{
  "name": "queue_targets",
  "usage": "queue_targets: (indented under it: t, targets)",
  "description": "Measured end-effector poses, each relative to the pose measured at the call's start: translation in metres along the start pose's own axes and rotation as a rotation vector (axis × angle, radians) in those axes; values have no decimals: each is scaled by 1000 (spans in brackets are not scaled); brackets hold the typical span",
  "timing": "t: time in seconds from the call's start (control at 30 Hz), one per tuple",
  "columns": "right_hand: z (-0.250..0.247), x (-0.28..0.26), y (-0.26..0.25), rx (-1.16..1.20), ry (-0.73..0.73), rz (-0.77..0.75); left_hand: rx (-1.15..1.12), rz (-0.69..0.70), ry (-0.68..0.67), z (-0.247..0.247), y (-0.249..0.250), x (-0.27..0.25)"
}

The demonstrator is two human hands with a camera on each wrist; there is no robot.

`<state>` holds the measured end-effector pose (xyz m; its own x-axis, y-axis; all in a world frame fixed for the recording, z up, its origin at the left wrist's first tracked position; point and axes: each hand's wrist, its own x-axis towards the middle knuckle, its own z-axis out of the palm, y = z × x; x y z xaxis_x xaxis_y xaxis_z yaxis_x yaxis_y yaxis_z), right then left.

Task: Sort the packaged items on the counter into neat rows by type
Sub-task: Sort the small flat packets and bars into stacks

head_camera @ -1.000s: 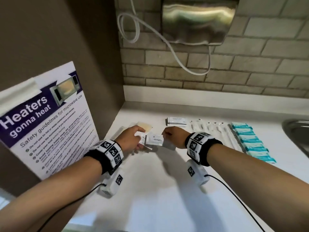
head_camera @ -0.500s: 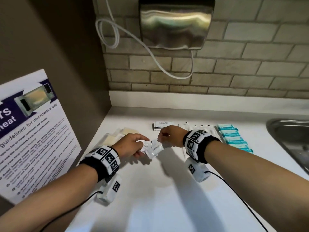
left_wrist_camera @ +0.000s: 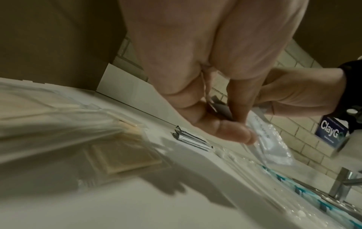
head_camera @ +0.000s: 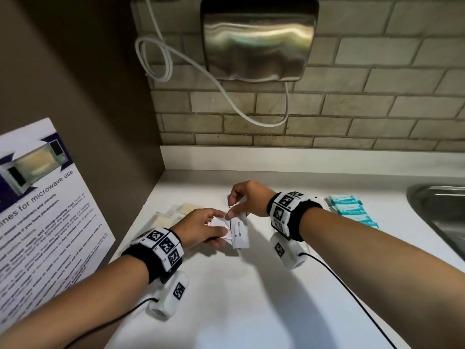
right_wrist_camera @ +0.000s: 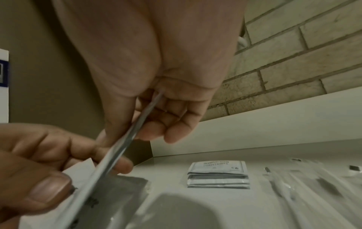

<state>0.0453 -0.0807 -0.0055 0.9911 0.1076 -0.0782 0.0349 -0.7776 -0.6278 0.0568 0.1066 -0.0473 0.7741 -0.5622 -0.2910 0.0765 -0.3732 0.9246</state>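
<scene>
Toothpaste pkt (head_camera: 240,231) now turned upright, pinched by R hand (head_camera: 247,197); L hand (head_camera: 203,229) grips remaining pkts. Placement next.

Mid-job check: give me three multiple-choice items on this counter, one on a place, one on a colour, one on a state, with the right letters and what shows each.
1. Where does the row of teal packets lie?
A. Between the right hand and the sink
B. Under the poster
C. Inside the sink

2. What colour is the sachet marked Toothpaste?
A. Red
B. White
C. Black

3. What is the right hand doing?
A. Lying flat on the counter
B. Resting in the sink
C. Pinching the Toothpaste sachet's top edge

Key: 1 A, the teal packets sit on the counter left of the sink; 2 B, the head view shows it white with dark lettering; 3 C, its fingers close on the sachet while the left hand holds more white sachets beside it.
</scene>
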Motion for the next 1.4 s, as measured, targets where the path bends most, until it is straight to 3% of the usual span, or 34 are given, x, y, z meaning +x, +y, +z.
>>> queue_targets:
  t: [0.5,0.77,0.93,1.13,1.4]
  targets:
    - [3,19,-15,-14,50,-69,-65,33,-29,3,17,22]
    - [-13,16,-1,196,61,11,-38,-26,63,-9,0,26]
    - [-19,12,10,222,38,5,-97,43,174,-10,0,29]
    - [-15,7,12,351,70,61,-109,41,169,-7,8,27]
    - [-21,5,7,156,90,59,-104,17,203,-9,11,25]
